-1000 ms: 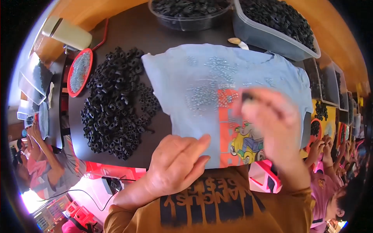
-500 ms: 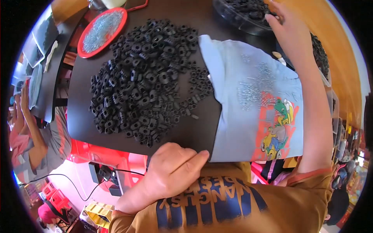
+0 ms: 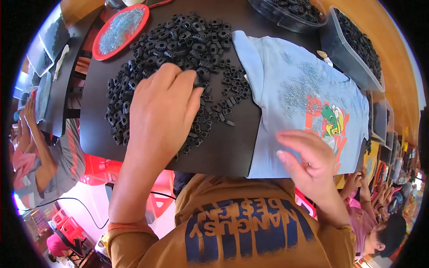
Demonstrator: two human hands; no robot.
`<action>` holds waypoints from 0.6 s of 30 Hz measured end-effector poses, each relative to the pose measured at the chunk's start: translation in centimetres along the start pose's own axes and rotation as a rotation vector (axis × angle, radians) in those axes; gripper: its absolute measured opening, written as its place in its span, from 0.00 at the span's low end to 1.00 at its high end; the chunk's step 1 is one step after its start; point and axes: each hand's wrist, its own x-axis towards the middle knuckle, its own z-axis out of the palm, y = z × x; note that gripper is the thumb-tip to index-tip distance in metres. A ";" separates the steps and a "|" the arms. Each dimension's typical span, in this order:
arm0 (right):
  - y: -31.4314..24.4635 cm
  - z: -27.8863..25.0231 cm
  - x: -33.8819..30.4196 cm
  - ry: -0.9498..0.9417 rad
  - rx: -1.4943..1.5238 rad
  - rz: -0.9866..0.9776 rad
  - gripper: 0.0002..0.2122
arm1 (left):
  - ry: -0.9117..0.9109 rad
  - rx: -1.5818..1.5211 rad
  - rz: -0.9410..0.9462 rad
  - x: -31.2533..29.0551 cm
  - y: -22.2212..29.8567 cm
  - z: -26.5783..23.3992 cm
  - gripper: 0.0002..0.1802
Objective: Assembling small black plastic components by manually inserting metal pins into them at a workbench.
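Observation:
My left hand is over the heap of small black toothed plastic pieces, which look like hair claw clip halves. Its fingers curl down into the heap, and the fingertips are hidden. My right hand hovers above the lower part of a light blue T-shirt, thumb and fingers apart, with nothing seen between them. Small metal springs lie scattered on the shirt above its cartoon print. Smaller black pieces spread between the heap and the shirt.
At the far left of the dark table lies a red plate piled with springs. A round clear tub and a rectangular clear bin, both holding black pieces, stand at the far right. Other people sit to both sides.
My left hand has moved from the table's near edge up onto the heap. My right hand has come back from the round tub to above the shirt and opened.

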 end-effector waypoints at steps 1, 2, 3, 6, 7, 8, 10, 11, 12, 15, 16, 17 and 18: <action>0.0 0.4 -0.4 0.015 0.062 0.022 0.09 | -0.048 0.064 0.000 0.5 -0.1 0.4 0.06; 0.1 0.7 -0.6 0.017 0.083 0.001 0.09 | -0.073 0.066 -0.011 0.9 -0.5 1.0 0.06; 0.1 1.0 -0.9 0.023 0.087 0.005 0.09 | -0.077 0.068 -0.004 1.3 -0.7 1.2 0.06; -0.1 1.7 -1.4 0.058 0.247 0.056 0.08 | -0.121 0.131 0.042 1.9 -0.9 1.5 0.08; -0.1 1.8 -1.4 0.062 0.253 0.060 0.08 | -0.127 0.134 0.047 1.9 -0.7 1.5 0.08; 0.0 1.8 -1.4 0.045 0.288 0.069 0.08 | -0.103 0.149 0.040 1.9 -0.5 1.5 0.08; 0.2 1.9 -1.2 0.033 0.328 0.083 0.09 | -0.087 0.165 0.040 2.0 -0.2 1.5 0.08; 0.4 2.1 -1.0 0.051 0.324 0.058 0.08 | -0.096 0.158 0.042 2.0 0.0 1.4 0.08; 0.6 2.1 -0.8 0.068 0.319 0.031 0.08 | -0.105 0.151 0.042 2.0 0.2 1.5 0.08; 0.7 2.2 -0.5 0.058 0.383 0.056 0.08 | -0.119 0.125 0.053 2.5 0.0 1.9 0.07; 0.7 2.3 -0.5 0.058 0.388 0.060 0.08 | -0.125 0.125 0.053 2.5 -0.1 2.0 0.07; 0.8 2.3 -0.5 0.066 0.402 0.052 0.08 | -0.119 0.092 0.039 2.5 -0.3 2.1 0.07; 0.9 2.4 -0.4 0.074 0.416 0.041 0.08 | -0.111 0.061 0.024 2.5 -0.5 2.1 0.06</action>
